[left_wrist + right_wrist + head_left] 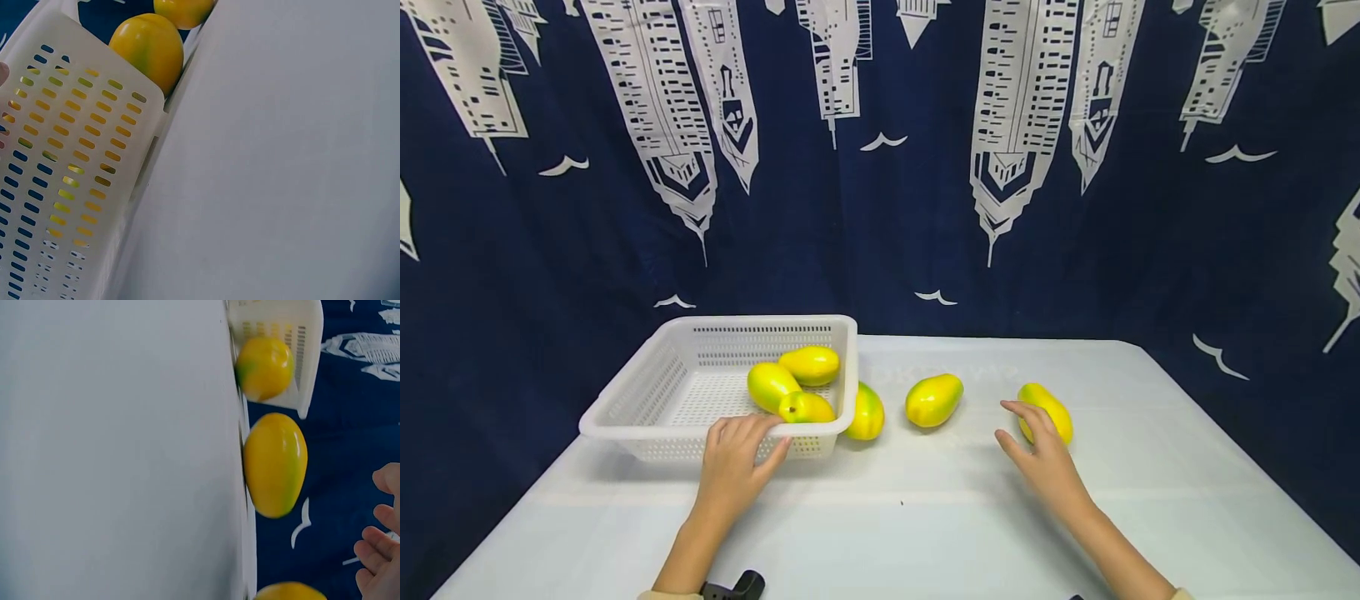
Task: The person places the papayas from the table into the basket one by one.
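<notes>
**Mangoes (772,385) in and right of a white basket (647,432)**

The left hand (733,462) has its grip clamped on the basket's near rim; 3 mangoes lie inside. Right of the basket on the worktop (917,533): 1 mango (867,414) just beside, 1 (934,400) farther, 1 (1056,412) farthest, near the right hand (1047,458), grip apart.

So the right hand (1047,462) has a decent gap just left of its fingers, until the middle fruit (934,400) gets in the way. Ahead and slightly right of those fingers, another yellow fruit (1056,412) blocks the path. Between the two hands, this side of the fruit, it's open bench (910,533). For the left hand (733,467), the rim of the white basket (662,432) is a barrier right at the fingers; past it, three fruits (771,385) crowd the right, but there's room ahead-left.
</notes>
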The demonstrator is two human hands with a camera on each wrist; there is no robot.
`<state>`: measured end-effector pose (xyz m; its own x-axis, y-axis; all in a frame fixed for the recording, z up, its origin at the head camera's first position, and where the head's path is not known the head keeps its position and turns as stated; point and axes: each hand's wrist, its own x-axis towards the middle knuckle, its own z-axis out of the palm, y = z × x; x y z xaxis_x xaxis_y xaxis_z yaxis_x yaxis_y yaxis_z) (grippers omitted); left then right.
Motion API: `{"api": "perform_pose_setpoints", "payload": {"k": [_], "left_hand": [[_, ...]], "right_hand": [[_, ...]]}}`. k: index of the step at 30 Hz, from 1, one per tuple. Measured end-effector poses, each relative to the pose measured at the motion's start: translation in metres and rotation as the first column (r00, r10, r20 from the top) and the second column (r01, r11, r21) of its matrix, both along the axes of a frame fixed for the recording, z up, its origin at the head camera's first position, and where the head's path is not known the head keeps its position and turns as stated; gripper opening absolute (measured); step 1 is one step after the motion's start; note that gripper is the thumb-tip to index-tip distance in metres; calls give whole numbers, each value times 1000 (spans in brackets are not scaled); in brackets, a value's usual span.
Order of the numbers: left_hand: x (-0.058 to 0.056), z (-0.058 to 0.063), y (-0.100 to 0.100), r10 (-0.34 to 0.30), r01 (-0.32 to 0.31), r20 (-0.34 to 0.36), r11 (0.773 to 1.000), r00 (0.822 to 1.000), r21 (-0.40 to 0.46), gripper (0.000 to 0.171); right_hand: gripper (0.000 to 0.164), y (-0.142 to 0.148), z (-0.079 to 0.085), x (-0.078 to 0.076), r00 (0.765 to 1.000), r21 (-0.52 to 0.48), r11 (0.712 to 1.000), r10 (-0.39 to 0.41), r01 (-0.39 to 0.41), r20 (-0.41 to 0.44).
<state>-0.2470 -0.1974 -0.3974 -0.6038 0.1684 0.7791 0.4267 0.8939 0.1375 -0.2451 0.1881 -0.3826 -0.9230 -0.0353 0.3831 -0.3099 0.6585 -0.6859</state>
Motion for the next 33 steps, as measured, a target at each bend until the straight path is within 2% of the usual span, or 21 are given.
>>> {"api": "perform_pose_setpoints", "payload": {"k": [8, 18, 25, 33], "left_hand": [[1, 2, 2, 11, -11, 21, 1000, 1000, 2, 31], [0, 0, 1, 4, -4, 5, 1000, 1000, -2, 30], [-2, 3, 2, 4, -4, 12, 1000, 1000, -8, 31], [1, 1, 2, -3, 3, 11, 1000, 1000, 4, 30]], "right_hand": [[44, 31, 1, 4, 989, -49, 995, -93, 88, -119], [46, 50, -12, -2, 974, -66, 987, -158, 149, -161], [62, 56, -16, -5, 975, -113, 970, -220, 215, -39], [79, 59, -25, -9, 969, -117, 968, -208, 224, 129]]}}
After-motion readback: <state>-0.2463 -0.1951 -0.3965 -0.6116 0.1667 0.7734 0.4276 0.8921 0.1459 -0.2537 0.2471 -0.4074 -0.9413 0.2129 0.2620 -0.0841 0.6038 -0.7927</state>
